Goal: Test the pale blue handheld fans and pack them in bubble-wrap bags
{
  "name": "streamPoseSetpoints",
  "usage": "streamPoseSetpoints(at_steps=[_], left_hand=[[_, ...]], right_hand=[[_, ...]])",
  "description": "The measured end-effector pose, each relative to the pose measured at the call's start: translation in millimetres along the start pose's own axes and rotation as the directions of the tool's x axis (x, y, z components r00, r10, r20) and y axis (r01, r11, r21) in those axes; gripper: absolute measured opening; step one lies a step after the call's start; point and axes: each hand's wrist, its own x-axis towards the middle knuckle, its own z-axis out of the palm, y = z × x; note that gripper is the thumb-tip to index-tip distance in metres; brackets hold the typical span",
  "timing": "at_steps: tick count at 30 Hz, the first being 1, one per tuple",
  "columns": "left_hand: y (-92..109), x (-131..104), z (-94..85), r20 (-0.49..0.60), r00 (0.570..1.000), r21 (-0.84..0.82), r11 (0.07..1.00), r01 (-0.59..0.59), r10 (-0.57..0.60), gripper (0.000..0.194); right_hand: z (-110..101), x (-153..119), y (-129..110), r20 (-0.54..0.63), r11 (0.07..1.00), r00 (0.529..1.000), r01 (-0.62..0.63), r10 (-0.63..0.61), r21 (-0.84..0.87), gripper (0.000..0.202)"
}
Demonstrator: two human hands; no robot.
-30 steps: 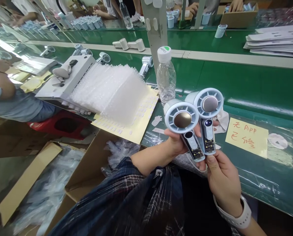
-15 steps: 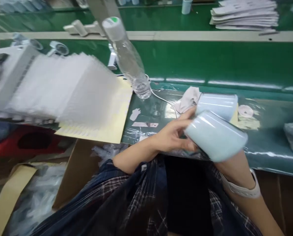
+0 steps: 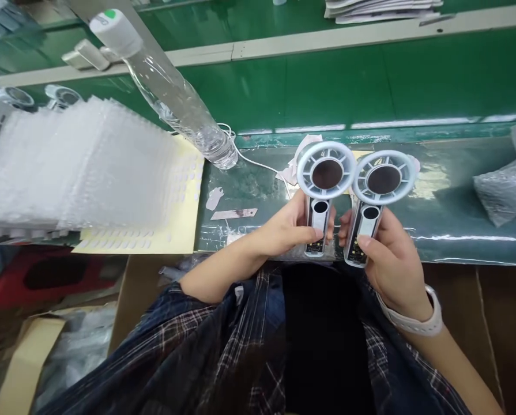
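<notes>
Two pale blue handheld fans stand side by side above the bench edge, their round vented heads up. My left hand (image 3: 294, 227) is closed round the handle of the left handheld fan (image 3: 327, 151), thumb on its front. In my right hand (image 3: 394, 253) is the right handheld fan (image 3: 407, 173), gripped by the handle with the thumb low on its face. Both handles show an uncovered front with dark circuit parts near the bottom. The heads touch or nearly touch. Behind them lies a crumpled whitish cloth or paper (image 3: 303, 151), partly hidden.
A clear water bottle (image 3: 180, 106) stands left of centre beside a white cable (image 3: 258, 163). Further left, a stack of translucent sheets (image 3: 123, 155) rests on a yellow sticker sheet (image 3: 186, 225). A plastic-wrapped bundle (image 3: 504, 184) lies right. A cardboard box (image 3: 28, 369) sits below the bench.
Both fans have turned, from their smooth pale outer sides to their vented heads and open handles facing me. They now stand upright side by side. The camera view has shifted right.
</notes>
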Motion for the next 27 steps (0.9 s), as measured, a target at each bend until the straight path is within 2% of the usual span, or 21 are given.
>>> streamPoseSetpoints(at_steps=[5, 10, 15, 22, 27], left_hand=[[-4.7, 2.9, -5.8, 0.025, 0.999, 0.052, 0.998, -0.031, 0.03, 0.052], [-0.7, 1.3, -6.8, 0.031, 0.997, 0.032, 0.997, -0.076, 0.075, 0.05], [-0.3, -0.3, -8.0, 0.06, 0.997, -0.012, 0.999, -0.037, 0.038, 0.053], [-4.0, 0.2, -8.3, 0.026, 0.995, -0.039, 0.995, -0.093, 0.094, 0.049], [-7.1, 2.4, -9.2, -0.041, 0.997, -0.016, 0.998, -0.061, 0.06, 0.052]], right_hand=[[0.8, 2.7, 8.7, 0.025, 0.999, 0.999, -0.039, 0.04, -0.015, 0.047], [3.6, 7.7, 10.6, 0.007, 1.0, 1.0, -0.02, 0.02, -0.02, 0.044], [4.4, 9.4, 8.2, 0.015, 0.999, 1.0, 0.025, -0.025, 0.034, 0.037], [2.8, 8.6, 9.5, 0.04, 0.998, 0.999, 0.001, -0.004, 0.067, 0.034], [5.7, 9.9, 11.1, -0.014, 0.999, 1.0, -0.006, 0.007, 0.04, 0.041]])
